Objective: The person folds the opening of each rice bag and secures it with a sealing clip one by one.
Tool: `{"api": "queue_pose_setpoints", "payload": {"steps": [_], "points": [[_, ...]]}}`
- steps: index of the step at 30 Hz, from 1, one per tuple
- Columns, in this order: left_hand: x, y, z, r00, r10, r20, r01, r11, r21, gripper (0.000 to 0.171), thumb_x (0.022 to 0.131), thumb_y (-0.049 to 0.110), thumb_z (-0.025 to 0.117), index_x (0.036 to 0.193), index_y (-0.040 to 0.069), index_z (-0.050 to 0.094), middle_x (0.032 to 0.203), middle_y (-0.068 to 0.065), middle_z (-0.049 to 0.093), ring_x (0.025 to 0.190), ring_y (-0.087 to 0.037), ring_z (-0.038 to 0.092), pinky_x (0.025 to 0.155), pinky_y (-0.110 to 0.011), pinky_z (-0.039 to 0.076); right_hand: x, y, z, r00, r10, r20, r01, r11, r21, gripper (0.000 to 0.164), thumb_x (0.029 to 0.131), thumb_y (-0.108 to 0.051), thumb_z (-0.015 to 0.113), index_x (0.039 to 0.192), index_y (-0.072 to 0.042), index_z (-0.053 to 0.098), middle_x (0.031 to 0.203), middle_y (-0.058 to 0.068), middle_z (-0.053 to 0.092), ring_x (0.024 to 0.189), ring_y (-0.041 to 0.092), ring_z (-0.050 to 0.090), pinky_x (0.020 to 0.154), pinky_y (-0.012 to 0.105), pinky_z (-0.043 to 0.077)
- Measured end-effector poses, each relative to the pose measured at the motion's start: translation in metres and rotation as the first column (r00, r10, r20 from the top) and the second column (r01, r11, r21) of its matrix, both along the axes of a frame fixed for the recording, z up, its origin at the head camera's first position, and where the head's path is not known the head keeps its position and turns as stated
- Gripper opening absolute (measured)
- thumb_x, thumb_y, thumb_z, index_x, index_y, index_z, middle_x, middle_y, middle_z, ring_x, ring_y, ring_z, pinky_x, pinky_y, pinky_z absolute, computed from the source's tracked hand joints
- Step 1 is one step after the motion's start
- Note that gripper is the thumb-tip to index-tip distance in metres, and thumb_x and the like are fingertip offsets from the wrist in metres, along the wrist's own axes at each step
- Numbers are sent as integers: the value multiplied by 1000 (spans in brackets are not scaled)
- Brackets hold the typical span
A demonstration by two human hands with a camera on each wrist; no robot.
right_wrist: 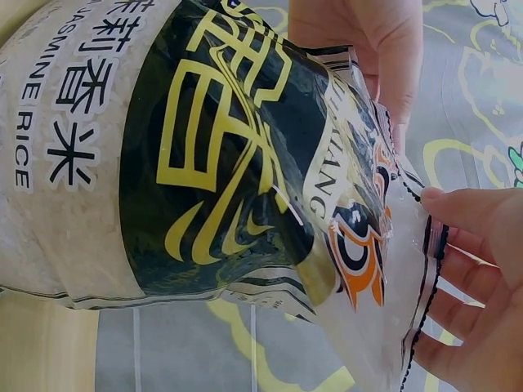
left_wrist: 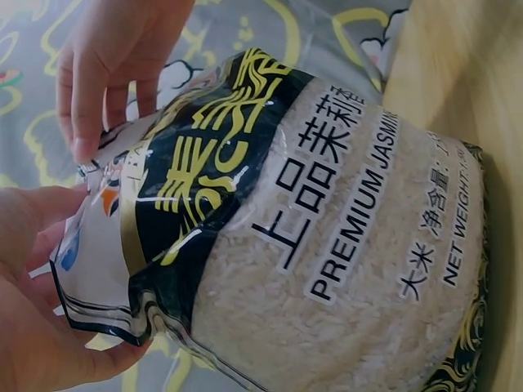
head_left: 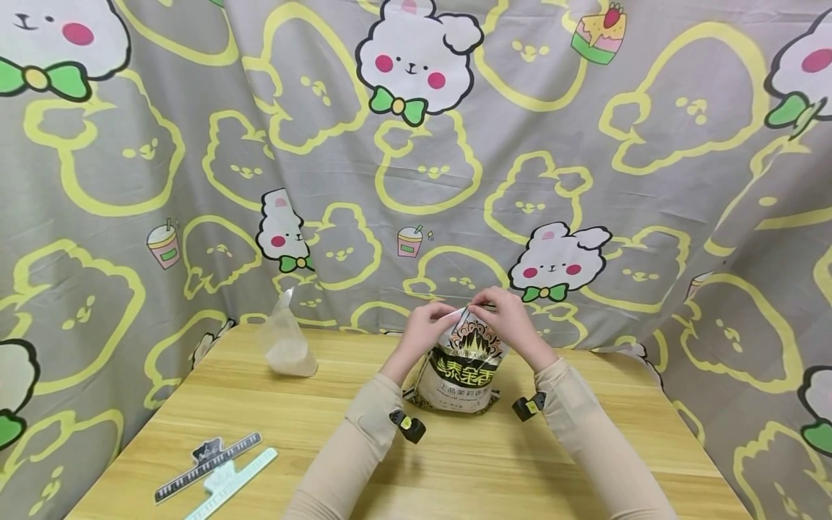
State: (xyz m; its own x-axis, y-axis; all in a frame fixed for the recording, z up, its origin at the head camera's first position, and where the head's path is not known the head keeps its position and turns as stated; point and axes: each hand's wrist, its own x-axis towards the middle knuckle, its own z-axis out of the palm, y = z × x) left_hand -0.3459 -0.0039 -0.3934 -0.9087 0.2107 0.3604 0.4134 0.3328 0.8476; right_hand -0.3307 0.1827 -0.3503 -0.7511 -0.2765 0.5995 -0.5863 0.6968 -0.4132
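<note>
On the far half of the wooden table (head_left: 260,406), an upright rice bag (head_left: 463,375) is held by its top edge, pinched at left by thumb and fingers of the left hand (head_left: 424,326) and at right by those of the right hand (head_left: 508,318). Farther left, a small clear bag (head_left: 289,348) is seen; near left, two clips (head_left: 222,478) are laid.

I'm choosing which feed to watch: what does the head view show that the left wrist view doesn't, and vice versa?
Only the head view shows the translucent pouch, black clip and pale green clip.
Only the left wrist view shows readable NET WEIGHT print and distinct grains.
Both share the rice bag, its top held by the left hand and right hand.
</note>
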Motion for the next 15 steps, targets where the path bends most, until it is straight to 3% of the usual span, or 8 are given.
{"api": "queue_pose_setpoints", "payload": {"steps": [15], "points": [[4, -9, -10, 1000, 19, 10, -20, 999, 34, 25, 91, 26, 68, 107, 7, 72, 104, -11, 74, 88, -19, 68, 83, -31, 55, -1, -1, -1, 1000, -8, -13, 8, 1000, 19, 10, 86, -15, 74, 88, -6, 70, 89, 10, 70, 85, 25, 65, 79, 42, 53]]}}
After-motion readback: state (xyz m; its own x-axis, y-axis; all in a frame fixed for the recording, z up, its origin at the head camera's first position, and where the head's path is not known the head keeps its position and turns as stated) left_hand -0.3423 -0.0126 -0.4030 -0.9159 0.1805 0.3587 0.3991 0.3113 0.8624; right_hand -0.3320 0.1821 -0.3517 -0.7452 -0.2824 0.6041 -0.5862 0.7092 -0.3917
